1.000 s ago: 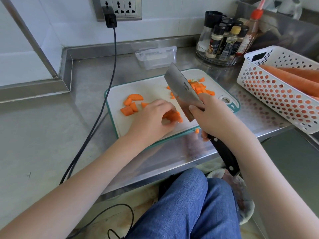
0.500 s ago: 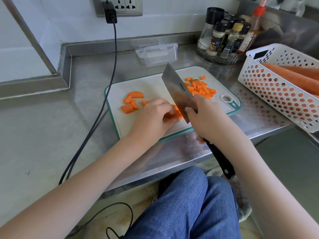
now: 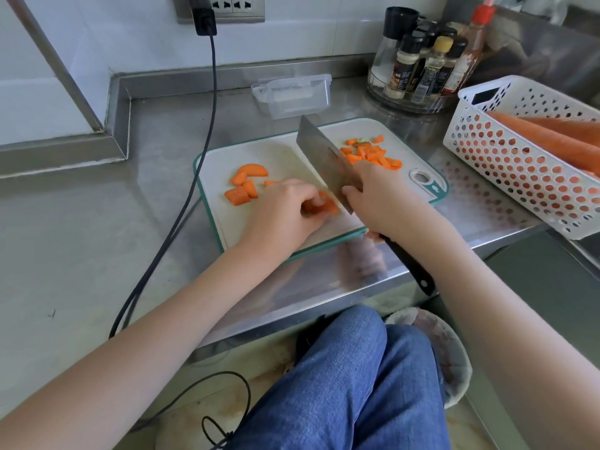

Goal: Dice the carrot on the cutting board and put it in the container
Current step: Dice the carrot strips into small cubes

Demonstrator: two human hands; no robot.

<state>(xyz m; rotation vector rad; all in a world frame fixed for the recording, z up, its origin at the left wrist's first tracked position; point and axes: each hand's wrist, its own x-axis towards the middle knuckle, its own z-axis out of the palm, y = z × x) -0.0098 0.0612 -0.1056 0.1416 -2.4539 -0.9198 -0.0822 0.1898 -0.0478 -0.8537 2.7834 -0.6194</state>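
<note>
A white cutting board with a teal rim (image 3: 292, 160) lies on the steel counter. My left hand (image 3: 285, 209) holds a carrot piece (image 3: 326, 204) down near the board's front edge, fingers curled over it. My right hand (image 3: 376, 199) grips a cleaver (image 3: 321, 157) where the blade meets the black handle, the blade standing right beside the held piece. Several larger carrot chunks (image 3: 243, 186) lie on the board's left. A heap of diced carrot (image 3: 370, 154) sits on its right. A clear plastic container (image 3: 292, 95) stands behind the board.
A white perforated basket (image 3: 519, 157) with whole carrots stands at the right. Spice bottles on a round rack (image 3: 422, 69) stand at the back right. A black cable (image 3: 194, 177) hangs from the wall socket and runs past the board's left side. The counter edge is close to my knees.
The cleaver has shifted slightly left along the held carrot piece, and my left hand has drawn back a little. More of the diced heap shows behind the blade.
</note>
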